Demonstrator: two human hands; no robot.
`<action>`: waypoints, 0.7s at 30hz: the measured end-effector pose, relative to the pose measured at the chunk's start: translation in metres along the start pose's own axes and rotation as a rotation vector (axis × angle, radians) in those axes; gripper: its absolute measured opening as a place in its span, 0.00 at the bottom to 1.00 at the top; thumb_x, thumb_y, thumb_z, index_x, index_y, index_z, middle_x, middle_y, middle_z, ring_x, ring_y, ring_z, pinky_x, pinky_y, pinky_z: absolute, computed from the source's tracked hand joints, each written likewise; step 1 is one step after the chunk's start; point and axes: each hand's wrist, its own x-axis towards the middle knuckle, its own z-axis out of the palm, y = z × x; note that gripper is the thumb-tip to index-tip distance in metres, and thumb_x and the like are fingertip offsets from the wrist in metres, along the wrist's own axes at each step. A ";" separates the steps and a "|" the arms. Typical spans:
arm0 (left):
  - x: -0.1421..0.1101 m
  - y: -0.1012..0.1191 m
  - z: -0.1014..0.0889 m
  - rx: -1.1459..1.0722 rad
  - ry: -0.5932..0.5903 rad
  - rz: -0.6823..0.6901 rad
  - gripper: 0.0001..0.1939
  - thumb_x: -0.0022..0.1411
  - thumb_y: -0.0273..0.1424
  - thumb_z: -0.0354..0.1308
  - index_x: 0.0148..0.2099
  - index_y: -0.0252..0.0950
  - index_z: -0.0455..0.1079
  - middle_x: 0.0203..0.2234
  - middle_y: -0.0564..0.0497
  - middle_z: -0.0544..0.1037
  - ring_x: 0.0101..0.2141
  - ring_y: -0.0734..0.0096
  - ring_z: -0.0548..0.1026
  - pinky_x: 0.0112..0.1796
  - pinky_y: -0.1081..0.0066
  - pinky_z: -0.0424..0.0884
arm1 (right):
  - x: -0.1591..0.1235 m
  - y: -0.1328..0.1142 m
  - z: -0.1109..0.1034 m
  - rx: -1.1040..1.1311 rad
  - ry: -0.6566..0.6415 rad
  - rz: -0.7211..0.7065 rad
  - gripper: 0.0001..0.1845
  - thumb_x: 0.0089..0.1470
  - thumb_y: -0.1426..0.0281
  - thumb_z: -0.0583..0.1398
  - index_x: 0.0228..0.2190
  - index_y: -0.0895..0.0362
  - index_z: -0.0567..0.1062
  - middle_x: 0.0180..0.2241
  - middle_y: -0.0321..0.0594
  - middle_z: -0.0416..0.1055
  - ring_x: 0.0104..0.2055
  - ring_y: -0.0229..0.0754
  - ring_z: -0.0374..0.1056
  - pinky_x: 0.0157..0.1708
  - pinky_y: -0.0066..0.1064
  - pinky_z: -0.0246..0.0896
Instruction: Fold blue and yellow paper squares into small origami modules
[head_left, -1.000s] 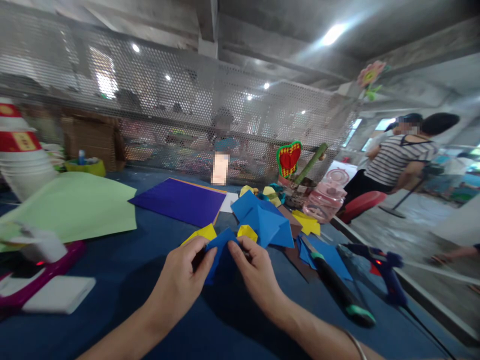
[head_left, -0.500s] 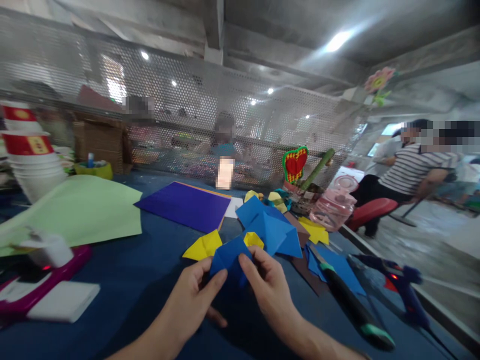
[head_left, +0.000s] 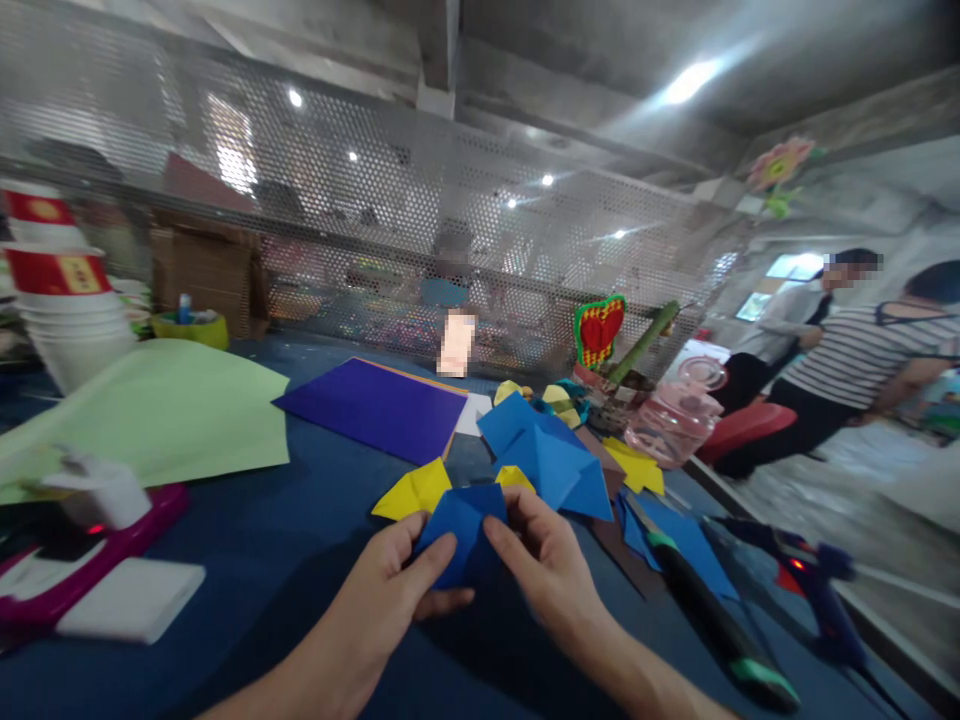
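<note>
A small folded blue paper piece [head_left: 463, 525] is held up just above the dark blue table [head_left: 285, 590]. My left hand [head_left: 397, 595] pinches its left side with thumb and fingers closed. My right hand [head_left: 544, 565] grips its right side, fingers curled on the paper. Just behind lie a folded yellow paper piece [head_left: 414, 490], a smaller yellow one [head_left: 514, 476] and a heap of folded blue paper [head_left: 547, 455].
A purple sheet [head_left: 375, 408] and a light green sheet [head_left: 150, 415] lie further back left. A black tool with a green end [head_left: 712, 620] and a blue glue gun [head_left: 814, 590] lie at the right. A pink jar [head_left: 675, 420] and a stack of cups [head_left: 64, 300] stand at the sides. People stand at the far right.
Both hands have kept hold of the blue paper piece and turned it a little between the fingers. The view has swung slightly, shifting everything rightward and down.
</note>
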 end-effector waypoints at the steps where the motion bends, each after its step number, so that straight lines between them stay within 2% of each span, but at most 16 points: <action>1: 0.000 0.000 0.000 0.011 -0.006 0.003 0.19 0.59 0.36 0.60 0.51 0.35 0.70 0.47 0.46 0.76 0.46 0.60 0.73 0.44 0.61 0.76 | 0.000 -0.001 0.000 0.018 -0.015 0.001 0.12 0.54 0.62 0.61 0.37 0.57 0.72 0.30 0.35 0.70 0.31 0.35 0.66 0.30 0.24 0.63; 7: 0.000 0.007 -0.002 0.081 -0.039 -0.001 0.21 0.56 0.37 0.62 0.51 0.37 0.70 0.47 0.47 0.76 0.46 0.59 0.73 0.42 0.63 0.77 | 0.004 -0.008 -0.003 0.057 -0.085 0.013 0.10 0.52 0.65 0.62 0.36 0.58 0.74 0.29 0.35 0.70 0.29 0.35 0.65 0.28 0.24 0.60; 13: 0.002 -0.001 -0.006 0.179 0.022 0.014 0.23 0.53 0.39 0.63 0.50 0.37 0.70 0.45 0.47 0.75 0.41 0.61 0.75 0.38 0.63 0.79 | 0.008 -0.015 -0.008 0.027 -0.156 0.085 0.09 0.48 0.67 0.63 0.31 0.59 0.74 0.26 0.33 0.68 0.26 0.33 0.62 0.26 0.23 0.56; 17: 0.005 -0.006 -0.008 0.267 0.098 0.061 0.25 0.51 0.39 0.63 0.50 0.35 0.69 0.46 0.45 0.72 0.41 0.58 0.74 0.35 0.61 0.80 | 0.008 -0.015 -0.011 0.020 -0.188 0.106 0.07 0.47 0.69 0.64 0.29 0.59 0.74 0.25 0.32 0.67 0.26 0.32 0.61 0.26 0.22 0.55; 21: 0.005 -0.002 -0.008 0.308 0.062 0.049 0.22 0.52 0.39 0.63 0.48 0.34 0.70 0.43 0.46 0.73 0.40 0.59 0.74 0.36 0.61 0.79 | 0.009 -0.010 -0.013 0.035 -0.198 0.109 0.08 0.48 0.68 0.64 0.30 0.59 0.74 0.26 0.33 0.68 0.27 0.33 0.60 0.27 0.23 0.55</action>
